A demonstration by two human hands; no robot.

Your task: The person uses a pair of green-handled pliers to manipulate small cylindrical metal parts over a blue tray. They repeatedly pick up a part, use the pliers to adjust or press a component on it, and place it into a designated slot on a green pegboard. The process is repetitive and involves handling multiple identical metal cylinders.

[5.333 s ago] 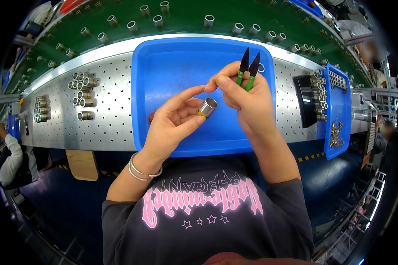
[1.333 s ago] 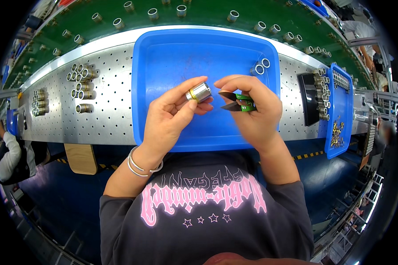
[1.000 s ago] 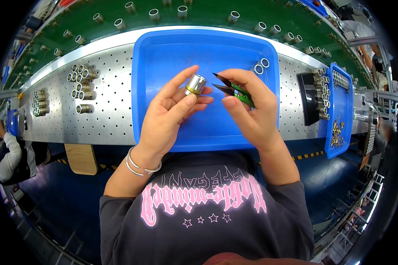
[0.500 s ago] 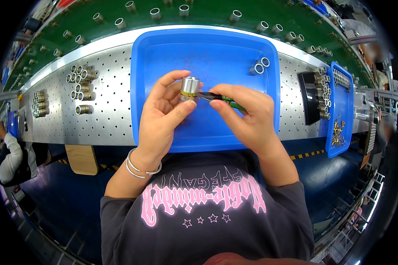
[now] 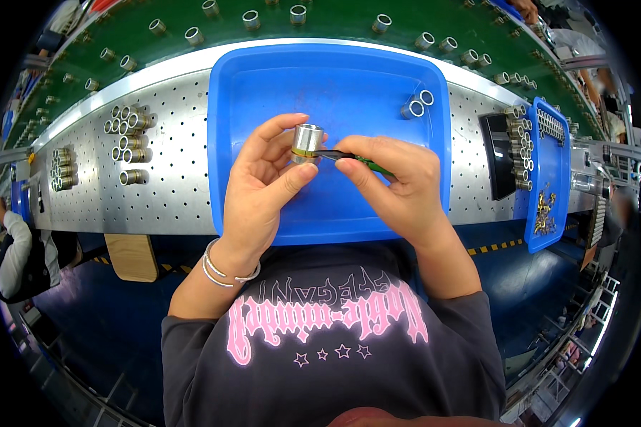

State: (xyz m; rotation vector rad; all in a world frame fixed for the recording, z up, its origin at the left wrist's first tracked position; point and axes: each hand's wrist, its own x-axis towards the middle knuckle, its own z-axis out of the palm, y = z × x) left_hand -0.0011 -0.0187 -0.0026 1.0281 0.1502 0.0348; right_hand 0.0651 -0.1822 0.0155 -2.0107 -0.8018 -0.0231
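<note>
We find the left hand (image 5: 260, 174) clamped on a silver, cylindrical metal sleeve with a yellowish band (image 5: 307, 140). The sleeve sits at the fingertips, with the thumb against its lower end and the index finger reaching up beside its rim. The right hand (image 5: 400, 181) is clamped on a pair of black-bladed snips with green handles (image 5: 367, 163), pinched between thumb and forefinger. The two hands are apart from each other, the sleeve and the blades lying between them.

As to orientation, we record the sleeve as nearly upright in the view. Its long axis runs from the thumb up toward the far side, leaning slightly to the right at the top. The open, bright rim is uppermost; the banded end is lowermost. The snips lie crosswise to it, blades pointing left at the band and handles running back, slightly downward, into the right palm. The blade tips meet the band in our line of sight; we cannot tell whether they press on it.

Both hands are above a blue, rectangular plastic tray (image 5: 349, 78), which rests on a silver, perforated metal tabletop (image 5: 178, 192). Two similar silver sleeves (image 5: 405, 111) are in the tray's far right corner.
</note>
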